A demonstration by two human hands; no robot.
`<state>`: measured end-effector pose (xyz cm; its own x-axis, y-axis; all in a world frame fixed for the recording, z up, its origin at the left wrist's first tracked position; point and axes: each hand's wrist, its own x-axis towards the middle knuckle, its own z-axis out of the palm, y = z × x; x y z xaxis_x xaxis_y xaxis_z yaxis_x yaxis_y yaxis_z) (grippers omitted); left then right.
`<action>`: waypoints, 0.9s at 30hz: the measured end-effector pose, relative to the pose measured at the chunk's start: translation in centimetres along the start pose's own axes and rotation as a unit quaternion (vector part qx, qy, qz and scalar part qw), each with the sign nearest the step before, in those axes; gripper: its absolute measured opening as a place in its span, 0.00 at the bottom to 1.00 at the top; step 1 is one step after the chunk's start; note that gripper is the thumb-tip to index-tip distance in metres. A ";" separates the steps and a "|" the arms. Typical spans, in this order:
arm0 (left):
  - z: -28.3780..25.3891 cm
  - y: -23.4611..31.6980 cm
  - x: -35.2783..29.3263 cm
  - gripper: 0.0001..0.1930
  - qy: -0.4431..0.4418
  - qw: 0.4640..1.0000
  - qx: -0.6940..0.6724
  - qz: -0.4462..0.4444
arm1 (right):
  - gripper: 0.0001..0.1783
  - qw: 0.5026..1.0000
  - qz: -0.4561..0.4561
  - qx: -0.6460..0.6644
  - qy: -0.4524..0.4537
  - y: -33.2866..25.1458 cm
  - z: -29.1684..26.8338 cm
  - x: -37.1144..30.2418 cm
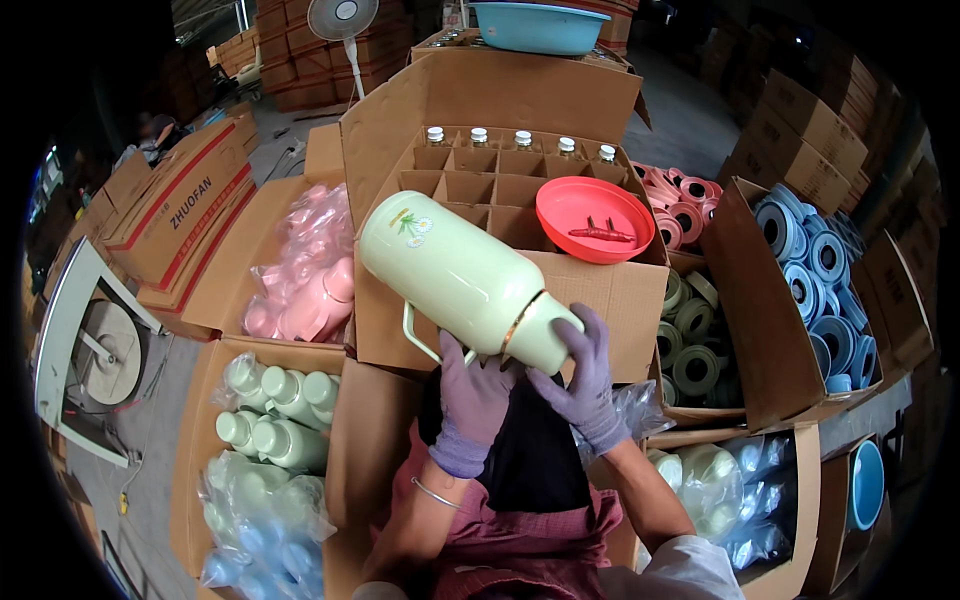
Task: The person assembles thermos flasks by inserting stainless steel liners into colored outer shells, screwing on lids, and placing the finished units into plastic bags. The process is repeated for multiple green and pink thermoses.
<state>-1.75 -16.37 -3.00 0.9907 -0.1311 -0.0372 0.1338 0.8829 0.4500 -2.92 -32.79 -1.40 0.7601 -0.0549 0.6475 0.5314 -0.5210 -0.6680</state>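
Note:
A pale green vacuum flask (450, 268) with a small flower print lies tilted across my front, its base up at the left and its spouted top (545, 335) down at the right. My left hand (474, 398), in a lavender glove, supports it from below near the neck, beside the side handle (412, 332). Around the spouted top close the gloved fingers of my right hand (588, 385). Some fingertips of both hands are hidden by the flask. Just beyond it, a red dish (560, 202) holding thin dark red pieces (605, 233) rests on the open divided carton (450, 185).
Silver-capped glass bottles (523, 140) stand along the carton's far row. At left are boxes of pink parts (318, 300) and green flask tops (288, 443). On the right, boxes hold green rings (693, 370) and blue rings (828, 258). A blue basin (535, 28) sits behind.

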 end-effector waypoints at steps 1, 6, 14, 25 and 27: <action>-0.2 -0.2 0.0 0.30 0.001 1.000 -0.002 0.001 | 0.29 0.976 0.170 0.134 -0.023 0.1 0.0 -0.2; -1.0 4.7 -0.3 0.24 0.004 0.999 -0.026 0.022 | 0.18 0.903 0.323 0.169 -0.225 2.3 0.1 2.7; -6.7 14.9 -2.8 0.15 -0.005 0.702 0.697 0.146 | 0.18 0.832 0.078 -0.446 -0.320 20.0 -3.7 21.7; -15.3 15.8 0.0 0.17 -0.091 0.762 0.641 -0.013 | 0.10 0.900 -0.326 -0.026 -0.288 1.0 -2.1 15.4; -16.5 15.9 1.7 0.18 -0.135 0.772 0.620 -0.045 | 0.10 0.815 -0.482 -0.104 -0.304 -1.9 -1.1 12.9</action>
<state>2.46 4.87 -10.62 0.9152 -0.4029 -0.0061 -0.0917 -0.2231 0.9705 5.47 -33.44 8.58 0.1051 0.8650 0.4906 0.9648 -0.2083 0.1606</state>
